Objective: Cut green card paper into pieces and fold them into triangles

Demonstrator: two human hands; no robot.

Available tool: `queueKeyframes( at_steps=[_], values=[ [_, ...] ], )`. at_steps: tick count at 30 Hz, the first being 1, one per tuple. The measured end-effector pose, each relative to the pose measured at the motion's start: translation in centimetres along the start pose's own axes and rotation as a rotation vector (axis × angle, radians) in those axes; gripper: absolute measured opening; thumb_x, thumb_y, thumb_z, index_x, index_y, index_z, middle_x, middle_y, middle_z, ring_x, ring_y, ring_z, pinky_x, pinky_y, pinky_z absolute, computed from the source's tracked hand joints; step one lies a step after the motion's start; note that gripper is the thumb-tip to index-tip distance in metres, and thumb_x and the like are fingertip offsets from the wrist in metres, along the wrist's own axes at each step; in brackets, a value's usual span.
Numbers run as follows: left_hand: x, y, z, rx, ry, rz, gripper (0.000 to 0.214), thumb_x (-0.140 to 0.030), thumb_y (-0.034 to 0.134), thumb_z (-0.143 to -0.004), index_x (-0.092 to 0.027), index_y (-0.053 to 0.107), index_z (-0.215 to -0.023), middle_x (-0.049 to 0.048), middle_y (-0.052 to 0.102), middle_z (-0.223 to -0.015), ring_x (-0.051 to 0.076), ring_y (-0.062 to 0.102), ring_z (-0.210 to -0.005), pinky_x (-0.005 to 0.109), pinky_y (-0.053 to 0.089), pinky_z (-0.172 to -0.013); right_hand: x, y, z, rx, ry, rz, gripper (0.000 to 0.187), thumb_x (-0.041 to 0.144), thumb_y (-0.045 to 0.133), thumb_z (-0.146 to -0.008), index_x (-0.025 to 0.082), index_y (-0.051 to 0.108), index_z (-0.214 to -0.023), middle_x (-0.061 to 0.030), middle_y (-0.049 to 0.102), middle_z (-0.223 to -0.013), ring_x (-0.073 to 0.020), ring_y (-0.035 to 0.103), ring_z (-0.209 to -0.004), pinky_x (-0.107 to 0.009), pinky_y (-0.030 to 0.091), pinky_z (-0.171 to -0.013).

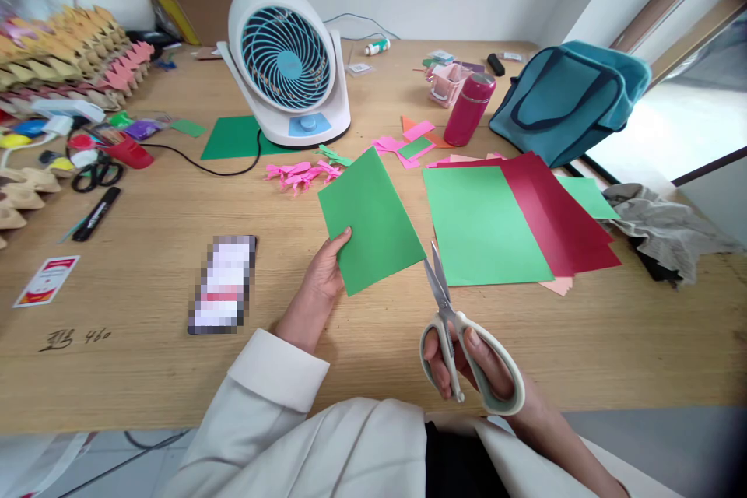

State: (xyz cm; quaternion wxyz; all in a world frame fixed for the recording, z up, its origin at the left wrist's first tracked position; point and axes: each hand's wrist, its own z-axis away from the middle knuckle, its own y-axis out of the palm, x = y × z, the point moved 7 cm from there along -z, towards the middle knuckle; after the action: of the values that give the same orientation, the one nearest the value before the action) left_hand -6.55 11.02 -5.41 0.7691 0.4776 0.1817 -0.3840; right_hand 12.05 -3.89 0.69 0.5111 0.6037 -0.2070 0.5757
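My left hand (pixel 324 272) grips a sheet of green paper (pixel 373 222) by its lower left edge, thumb on top and the other fingers hidden behind it. In my right hand (pixel 467 362) is a pair of scissors (pixel 444 303) with pale handles, its fingers through the loops. The blades are slightly parted and point up, their tips close to the right corner of the held sheet. Right of them lies a larger light green sheet (pixel 484 226) on top of dark red sheets (pixel 554 210). Pink cut-paper pieces (pixel 300 175) lie beyond the held sheet.
A white fan (pixel 285 54) stands at the back, its cord running left. A phone (pixel 222 284) lies left of my left hand. Farther right are a red thermos (pixel 470 109) and a teal bag (pixel 569 105). Black-handled scissors (pixel 96 173) and egg-tray cardboard (pixel 64 62) occupy the left side.
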Motion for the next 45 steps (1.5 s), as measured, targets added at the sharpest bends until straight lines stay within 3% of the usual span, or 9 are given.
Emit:
queueKeyframes(
  at_steps=[4,10,25,34,45],
  values=[
    [0.0,0.2,-0.1,-0.002,0.004,-0.020,0.039,-0.026,0.077,-0.072,-0.015,0.071,-0.109,0.0113,0.075,-0.112,0.031,0.064,-0.119,0.045,0.049,-0.108,-1.1,-0.6,0.0,0.007,-0.005,-0.026,0.054,0.064,0.032,-0.097,0.019,0.062,-0.100,-0.0035,0.060,-0.069,-0.0146,0.057,-0.057,-0.026,0.040,-0.054],
    [-0.1,0.5,-0.2,0.005,-0.002,-0.065,0.030,-0.024,0.081,-0.068,-0.016,0.073,-0.096,0.0098,0.077,-0.107,0.031,0.065,-0.118,0.042,0.052,-0.105,-0.6,-0.5,0.1,-0.046,-0.005,-0.089,0.049,0.060,0.035,-0.097,0.019,0.062,-0.096,-0.0030,0.058,-0.070,-0.0148,0.055,-0.058,-0.028,0.041,-0.055],
    [-0.1,0.0,0.7,-0.001,-0.013,-0.228,0.034,-0.018,0.083,-0.064,-0.014,0.072,-0.096,0.0089,0.079,-0.092,0.025,0.076,-0.088,0.037,0.061,-0.087,-1.1,-0.2,1.8,-0.134,0.048,-0.264,0.055,0.064,0.035,-0.096,0.017,0.062,-0.088,-0.0015,0.054,-0.059,-0.0128,0.049,-0.050,-0.025,0.034,-0.049],
    [-0.7,-0.3,1.1,0.009,0.079,-0.236,0.046,-0.022,0.088,-0.058,-0.016,0.072,-0.100,0.0087,0.079,-0.095,0.028,0.073,-0.100,0.037,0.058,-0.093,-1.9,0.0,2.2,-0.099,0.050,-0.204,0.053,0.065,0.038,-0.095,0.019,0.064,-0.092,-0.0010,0.054,-0.063,-0.0126,0.050,-0.053,-0.026,0.036,-0.053],
    [-1.3,-0.3,1.0,0.027,0.107,-0.233,0.052,-0.023,0.090,-0.055,-0.015,0.071,-0.103,0.0097,0.078,-0.097,0.028,0.073,-0.101,0.036,0.058,-0.092,-2.7,-0.5,2.0,-0.127,0.054,-0.157,0.054,0.067,0.042,-0.092,0.017,0.064,-0.088,0.0015,0.051,-0.056,-0.0098,0.045,-0.044,-0.022,0.035,-0.045]
  ],
)
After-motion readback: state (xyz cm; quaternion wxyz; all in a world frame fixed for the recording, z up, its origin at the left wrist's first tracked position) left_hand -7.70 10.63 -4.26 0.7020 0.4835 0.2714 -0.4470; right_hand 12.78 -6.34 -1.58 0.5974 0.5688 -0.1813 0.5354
